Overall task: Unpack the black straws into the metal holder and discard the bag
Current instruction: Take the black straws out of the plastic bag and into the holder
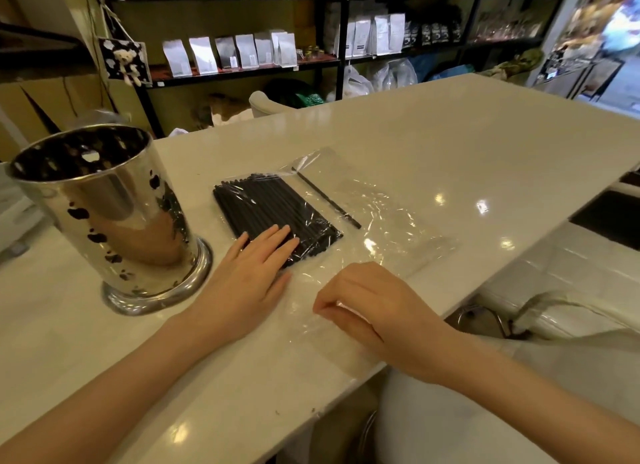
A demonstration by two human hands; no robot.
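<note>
A bundle of black straws (277, 214) is seen lying inside a clear plastic bag (388, 228) spread flat on the white counter (450, 134). One loose straw (325, 197) is seen apart, right of the bundle, within the bag. The left hand (252, 273) is laid flat on the bundle's near end, fingers (273, 238) spread. The bag's near edge is pinched by the right hand (374, 311), fingers curled closed. The metal holder (110, 218) is stood upright at the left, just beside the bag.

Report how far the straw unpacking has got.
Done: nothing; the metal holder looks empty. In hand: the left hand lies flat on the bagged black straws, and the right hand pinches the clear bag. Left: move straws, discard bag.
</note>
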